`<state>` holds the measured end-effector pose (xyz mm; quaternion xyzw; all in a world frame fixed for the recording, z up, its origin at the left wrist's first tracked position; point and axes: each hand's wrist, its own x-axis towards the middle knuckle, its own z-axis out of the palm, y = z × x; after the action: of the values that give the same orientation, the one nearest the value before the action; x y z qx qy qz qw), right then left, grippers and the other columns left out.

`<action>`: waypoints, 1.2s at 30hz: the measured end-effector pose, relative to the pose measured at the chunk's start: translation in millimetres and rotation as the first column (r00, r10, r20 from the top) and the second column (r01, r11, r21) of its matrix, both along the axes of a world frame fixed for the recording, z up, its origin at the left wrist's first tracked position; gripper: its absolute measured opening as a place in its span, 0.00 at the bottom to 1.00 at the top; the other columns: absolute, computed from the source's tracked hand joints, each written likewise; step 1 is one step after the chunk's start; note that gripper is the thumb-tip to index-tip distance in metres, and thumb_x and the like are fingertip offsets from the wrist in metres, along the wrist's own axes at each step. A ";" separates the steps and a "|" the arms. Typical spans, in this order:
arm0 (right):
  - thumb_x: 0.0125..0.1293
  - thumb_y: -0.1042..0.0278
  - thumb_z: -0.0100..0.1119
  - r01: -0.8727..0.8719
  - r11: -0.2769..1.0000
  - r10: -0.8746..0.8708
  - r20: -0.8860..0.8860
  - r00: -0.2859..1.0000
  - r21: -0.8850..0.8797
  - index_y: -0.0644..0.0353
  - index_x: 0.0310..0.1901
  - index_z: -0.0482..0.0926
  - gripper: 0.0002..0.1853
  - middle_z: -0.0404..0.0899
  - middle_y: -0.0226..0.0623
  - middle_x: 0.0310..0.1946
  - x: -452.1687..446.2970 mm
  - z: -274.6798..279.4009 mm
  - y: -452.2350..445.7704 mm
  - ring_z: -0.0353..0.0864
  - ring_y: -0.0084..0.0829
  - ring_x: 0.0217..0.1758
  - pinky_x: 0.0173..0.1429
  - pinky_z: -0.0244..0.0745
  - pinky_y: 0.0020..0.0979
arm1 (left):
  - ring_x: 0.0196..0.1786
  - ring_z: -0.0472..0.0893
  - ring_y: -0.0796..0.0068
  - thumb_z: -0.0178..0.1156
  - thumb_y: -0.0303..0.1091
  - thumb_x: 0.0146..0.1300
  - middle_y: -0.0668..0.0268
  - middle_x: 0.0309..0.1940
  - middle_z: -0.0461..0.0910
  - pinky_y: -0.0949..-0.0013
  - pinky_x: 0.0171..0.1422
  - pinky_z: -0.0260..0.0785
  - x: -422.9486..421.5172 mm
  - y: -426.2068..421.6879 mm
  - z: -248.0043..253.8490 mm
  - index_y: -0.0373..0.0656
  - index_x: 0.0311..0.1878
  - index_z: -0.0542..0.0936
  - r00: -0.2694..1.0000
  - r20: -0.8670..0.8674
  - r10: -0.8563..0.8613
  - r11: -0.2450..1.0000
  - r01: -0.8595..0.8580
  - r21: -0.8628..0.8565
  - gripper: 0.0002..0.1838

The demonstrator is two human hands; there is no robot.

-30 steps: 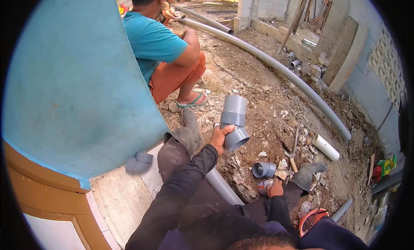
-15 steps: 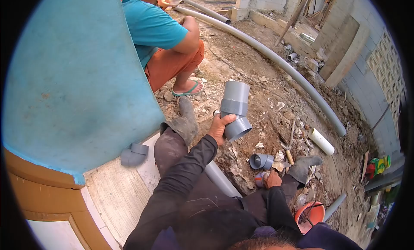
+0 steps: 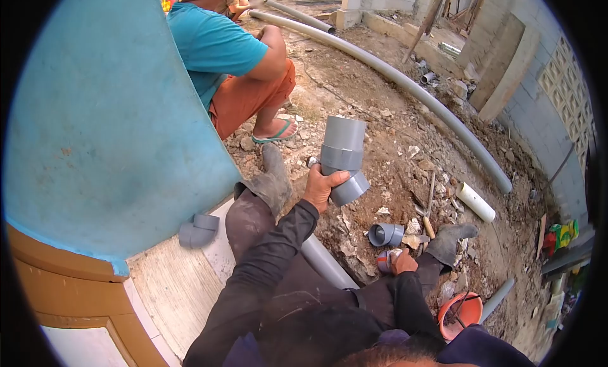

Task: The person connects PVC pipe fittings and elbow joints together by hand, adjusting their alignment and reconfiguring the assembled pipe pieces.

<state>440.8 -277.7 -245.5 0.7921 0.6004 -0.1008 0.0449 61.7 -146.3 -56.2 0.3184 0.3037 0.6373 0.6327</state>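
Note:
My left hand (image 3: pixel 324 188) is wrapped round a grey PVC elbow fitting (image 3: pixel 347 188) with a short, wider grey pipe piece (image 3: pixel 344 138) joined at its top. It is held up off the ground, tilted slightly. Low on the right, my right hand (image 3: pixel 403 262) grips a small tin (image 3: pixel 385 262) with a reddish label, partly hidden by my fingers. Just above it, a grey elbow (image 3: pixel 385 234) lies on the rubble with its opening facing left. Another grey elbow (image 3: pixel 199 231) rests on the tiled ledge at left.
Beside my right boot lie a wooden-handled tool (image 3: pixel 429 224) and a white pipe piece (image 3: pixel 475 202). An orange bucket (image 3: pixel 460 316) stands nearby. A long grey pipe (image 3: pixel 405 85) crosses the rubble. A person in a teal shirt (image 3: pixel 218 41) squats by the blue wall (image 3: pixel 107 120).
The view has shifted slightly. Both hands keep their holds on the fitting and the tin, with only slight movement. The squatting person shows a little more past the wall.

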 end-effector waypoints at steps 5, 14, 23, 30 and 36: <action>0.67 0.39 0.57 0.038 0.999 -0.038 -0.037 0.999 -0.025 0.60 0.54 0.69 0.30 0.86 0.55 0.37 0.3 -0.8 0.5 0.86 0.56 0.43 0.47 0.78 0.54 | 0.50 0.82 0.70 0.81 0.40 0.44 0.60 0.50 0.80 0.64 0.57 0.76 4.9 -7.0 6.4 0.34 0.56 0.75 0.986 -0.111 0.124 0.991 -0.116 0.072 0.37; 0.68 0.38 0.56 0.081 0.996 -0.082 -0.038 0.996 -0.028 0.60 0.55 0.69 0.31 0.86 0.55 0.40 -5.4 7.0 -0.4 0.86 0.56 0.44 0.48 0.78 0.54 | 0.60 0.77 0.68 0.83 0.38 0.38 0.57 0.58 0.75 0.62 0.63 0.72 -3.7 -7.0 -4.3 0.34 0.63 0.71 0.671 -0.606 0.427 0.889 -0.189 0.417 0.47; 0.68 0.40 0.57 0.088 0.995 -0.090 -0.045 0.995 -0.039 0.60 0.54 0.68 0.29 0.85 0.56 0.41 -3.4 3.3 0.5 0.85 0.57 0.46 0.49 0.78 0.53 | 0.62 0.75 0.54 0.86 0.40 0.35 0.52 0.60 0.72 0.53 0.67 0.68 -1.0 -19.0 29.5 0.37 0.77 0.47 0.357 -0.518 0.777 0.598 -0.162 0.785 0.70; 0.65 0.39 0.57 0.111 0.990 -0.118 -0.092 0.989 -0.082 0.59 0.58 0.68 0.32 0.85 0.57 0.44 -3.5 8.4 2.2 0.85 0.57 0.48 0.53 0.77 0.52 | 0.65 0.72 0.57 0.84 0.37 0.37 0.54 0.60 0.72 0.55 0.72 0.64 1.3 -25.3 37.3 0.37 0.75 0.52 0.390 -0.519 0.761 0.618 -0.190 0.763 0.64; 0.64 0.40 0.58 0.116 0.993 -0.120 -0.113 0.986 -0.036 0.61 0.59 0.69 0.34 0.85 0.56 0.45 -2.4 4.6 3.2 0.85 0.56 0.50 0.54 0.76 0.53 | 0.65 0.73 0.65 0.81 0.40 0.40 0.56 0.64 0.71 0.61 0.71 0.65 -1.6 -22.9 45.7 0.35 0.63 0.73 0.658 -0.495 0.568 0.786 -0.256 0.563 0.45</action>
<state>438.4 -274.5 -241.0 0.8184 0.5524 -0.1577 0.0156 60.2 -169.2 -10.5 0.5720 0.4123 0.6701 0.2321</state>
